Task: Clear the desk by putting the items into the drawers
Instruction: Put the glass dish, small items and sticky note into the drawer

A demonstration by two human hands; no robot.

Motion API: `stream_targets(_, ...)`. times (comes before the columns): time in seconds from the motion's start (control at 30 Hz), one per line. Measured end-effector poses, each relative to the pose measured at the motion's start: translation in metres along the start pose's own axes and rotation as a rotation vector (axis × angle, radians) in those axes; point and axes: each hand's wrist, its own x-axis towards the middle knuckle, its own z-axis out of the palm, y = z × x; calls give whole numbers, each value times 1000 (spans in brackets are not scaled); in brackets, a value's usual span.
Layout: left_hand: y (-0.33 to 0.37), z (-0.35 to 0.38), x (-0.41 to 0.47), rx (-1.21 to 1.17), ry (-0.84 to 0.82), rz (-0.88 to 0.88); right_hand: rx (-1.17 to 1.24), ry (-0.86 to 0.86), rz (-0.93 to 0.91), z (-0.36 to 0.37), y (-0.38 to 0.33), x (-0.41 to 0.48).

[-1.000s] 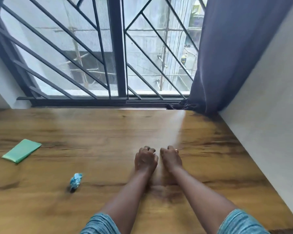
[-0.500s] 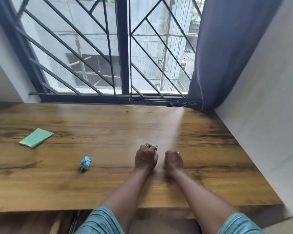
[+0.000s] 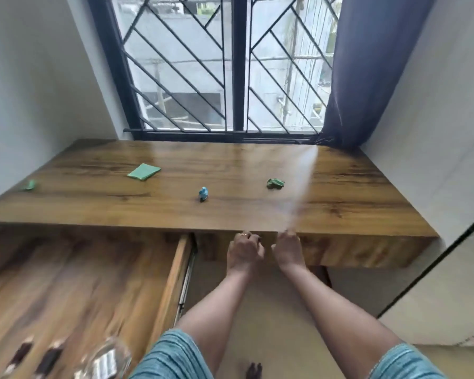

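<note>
On the wooden desk (image 3: 340, 187) lie a folded green paper (image 3: 143, 172), a small blue crumpled wrapper (image 3: 203, 193), a crumpled green scrap (image 3: 275, 183) and a small green piece (image 3: 30, 185) at the far left edge. Both hands are off the top, just under the front edge. My left hand (image 3: 245, 248) and my right hand (image 3: 288, 247) are side by side, fingers curled on the top of the shut right drawer front (image 3: 353, 248). The left drawer (image 3: 74, 283) stands pulled out, blurred.
In the open left drawer's near end lie a clear glass (image 3: 104, 359) and dark small items (image 3: 47, 359). A barred window (image 3: 238, 77) and a purple curtain (image 3: 353, 77) back the desk. White walls close both sides; a cabinet panel (image 3: 435, 283) stands at right.
My view has pulled back from the desk. Both hands moved off the desktop down to its front edge. A crumpled green scrap now lies where my left hand was.
</note>
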Motion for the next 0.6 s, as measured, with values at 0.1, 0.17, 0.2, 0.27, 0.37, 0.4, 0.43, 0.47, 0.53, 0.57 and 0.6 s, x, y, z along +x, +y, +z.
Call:
stream_targets(0.1, -29, -23, -46, 34, -13, -17, 8, -53, 7, 16, -26, -47)
stream_targets(0.17, -52, -41, -68, 39, -8, -67, 66, -97, -12, 26, -50, -71)
stream_targets(0.2, -65, -51, -77, 32, 10, -102, 94, -117, -38, 31, -63, -81)
stream_targets(0.27, -88, -67, -91, 38, 34, -169, 128, -148, -95, 41, -89, -99)
stream_targets(0.37, -127, -94, -111, 59, 76, -253, 151, -177, -200, 60, -134, -122)
stream_targets(0.4, -141, -103, -117, 64, 93, -269, 161, -188, -227, 67, -150, -128)
stream_targets(0.43, -155, -110, -122, 74, 98, -279, 170, -195, -250, 73, -166, -134)
stream_targets(0.47, -172, -119, -129, 86, 94, -301, 175, -209, -279, 81, -185, -141)
stream_targets(0.53, -208, -137, -143, 109, 100, -357, 188, -235, -333, 101, -224, -154)
stream_targets(0.57, -234, -148, -150, 122, 101, -387, 195, -253, -356, 116, -250, -161)
stream_targets(0.6, -250, -157, -157, 126, 99, -411, 202, -272, -367, 125, -267, -167)
